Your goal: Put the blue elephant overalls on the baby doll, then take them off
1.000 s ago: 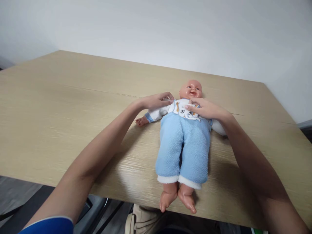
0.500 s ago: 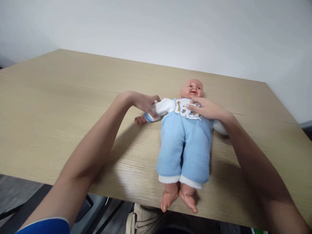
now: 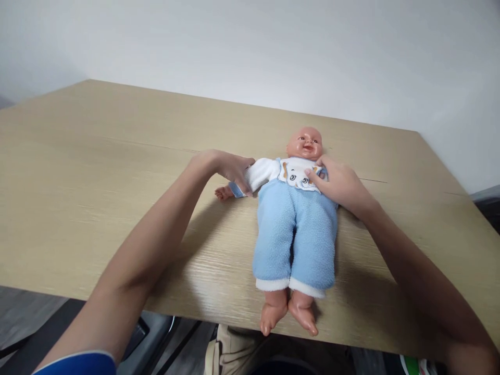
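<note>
A baby doll (image 3: 295,224) lies on its back on the table, its head away from me and its bare feet at the front edge. It wears a white top with a cartoon animal face on the chest and fuzzy light-blue trousers with white cuffs. My left hand (image 3: 235,169) is closed around the white sleeve (image 3: 264,173) on the doll's arm at the left; the doll's small hand sticks out below. At the other shoulder, my right hand (image 3: 339,179) grips the doll, thumb on the chest and fingers over the side. That hand hides most of the doll's other arm.
The wooden table (image 3: 128,198) spreads out on both sides, with a pale wall (image 3: 250,57) behind it. Below the front edge are a grey chair (image 3: 150,333) and my beige trousers (image 3: 234,349). A green and white object (image 3: 412,364) shows at bottom right.
My right hand has shifted slightly right, from across the chest to the doll's side and shoulder. My left hand stays on the sleeve. The view has shifted slightly.
</note>
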`<state>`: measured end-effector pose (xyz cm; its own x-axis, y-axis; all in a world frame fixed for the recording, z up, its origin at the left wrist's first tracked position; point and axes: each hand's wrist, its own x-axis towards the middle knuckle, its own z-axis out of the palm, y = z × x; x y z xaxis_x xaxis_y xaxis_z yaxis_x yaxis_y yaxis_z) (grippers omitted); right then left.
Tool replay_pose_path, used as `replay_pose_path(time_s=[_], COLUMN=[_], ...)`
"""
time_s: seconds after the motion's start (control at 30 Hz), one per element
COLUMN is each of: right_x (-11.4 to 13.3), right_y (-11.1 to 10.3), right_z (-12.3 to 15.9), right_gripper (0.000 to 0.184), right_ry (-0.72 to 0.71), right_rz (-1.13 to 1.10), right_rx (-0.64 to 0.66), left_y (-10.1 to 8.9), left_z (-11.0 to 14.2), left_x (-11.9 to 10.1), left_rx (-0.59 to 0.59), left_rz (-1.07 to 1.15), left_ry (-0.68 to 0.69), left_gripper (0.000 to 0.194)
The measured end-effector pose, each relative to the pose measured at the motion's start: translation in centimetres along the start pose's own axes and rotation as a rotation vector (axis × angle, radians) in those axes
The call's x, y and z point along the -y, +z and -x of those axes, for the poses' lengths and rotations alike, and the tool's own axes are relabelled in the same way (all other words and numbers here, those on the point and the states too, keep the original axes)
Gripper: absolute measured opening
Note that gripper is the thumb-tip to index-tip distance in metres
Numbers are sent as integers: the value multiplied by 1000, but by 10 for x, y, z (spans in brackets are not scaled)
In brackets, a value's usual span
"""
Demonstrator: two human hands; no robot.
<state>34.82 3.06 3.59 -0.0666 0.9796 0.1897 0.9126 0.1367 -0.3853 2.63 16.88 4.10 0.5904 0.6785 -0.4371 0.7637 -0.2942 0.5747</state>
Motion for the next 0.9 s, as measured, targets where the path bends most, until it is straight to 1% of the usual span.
replay_pose_path(time_s=[0.07,0.13,0.17,0.23,0.3,0.37,0.43,0.47,0.53,0.6,0.67,0.77,0.83,0.9], right_x=[-17,-44,-59,-86,-107,-118,-123,-124,-125,-128,-130,-130,-129,-128], right_y=[-2,-4,-5,-7,-6,-2,2,4,8,11,14,16,16,15], right_z=[22,46,58,81,100,114,121,123,124,123,123,123,120,114], right_gripper=[37,38,40,45,50,55,56,56,56,58,63,71,71,68], right_ry=[-34,-63,-65,-48,-37,-44,-60,-63,-49,-15,28,96,122,129], right_rz=[2,15,31,59,59,45,23,7,-53,-146,-265,-443,-529,-595], right_rx=[-93,-161,-177,-193,-195,-183,-176,-181,-207,-227,-235,-278,-356,-444], left_y=[-7,-17,-22,-27,-24,-9,14,26,48,65,76,87,93,98], left_z=[4,10,13,19,24,22,14,7,-9,-27,-41,-56,-60,-62], left_x=[-1,-1,-1,-9,-27,-56,-89,-104,-130,-145,-152,-150,-145,-140], left_rx=[40,-7,-53,-155,-255,-306,-280,-273,-270,-276,-284,-300,-326,-355], left_rz=[-111,-162,-166,-132,-42,41,14,-19,-147,-311,-420,-448,-400,-309], left_ry=[-78,-83,-71,-26,86,282,482,550,641,670,653,650,714,812], left_gripper=[108,113,111,100,84,72,62,57,51,50,44,29,22,20])
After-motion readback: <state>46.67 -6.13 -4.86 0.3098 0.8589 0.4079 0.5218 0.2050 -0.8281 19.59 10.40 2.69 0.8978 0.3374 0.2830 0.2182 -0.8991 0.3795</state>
